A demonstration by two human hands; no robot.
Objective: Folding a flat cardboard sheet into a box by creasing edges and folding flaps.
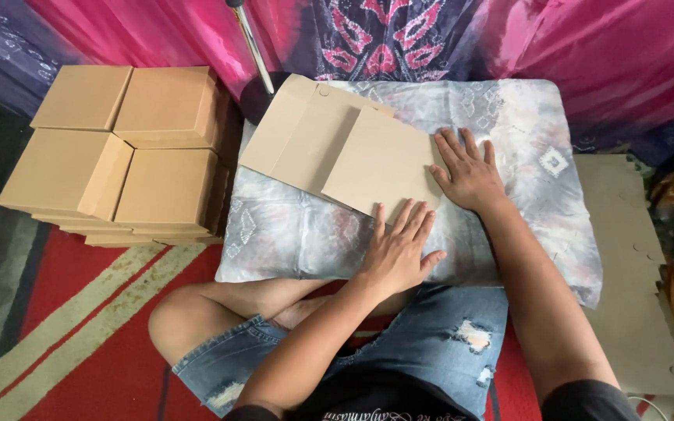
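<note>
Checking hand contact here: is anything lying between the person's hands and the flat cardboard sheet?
Nothing visible. The left hand and right hand press flat, directly on the edges of the folded cardboard sheet lying on the pillow.

One head camera, looking steeply down from above the person's lap.

It faces forward and down past the knees and denim shorts at the bottom edge, close enough that both forearms run up the frame to the left hand (396, 251) and right hand (470, 173). Under the fingers lies the cushion (290, 234) with flat cardboard (337, 148); left of the fingers stands a box stack (118, 148); beyond them hangs pink cloth (587, 54). No second view shares the scene.
</note>
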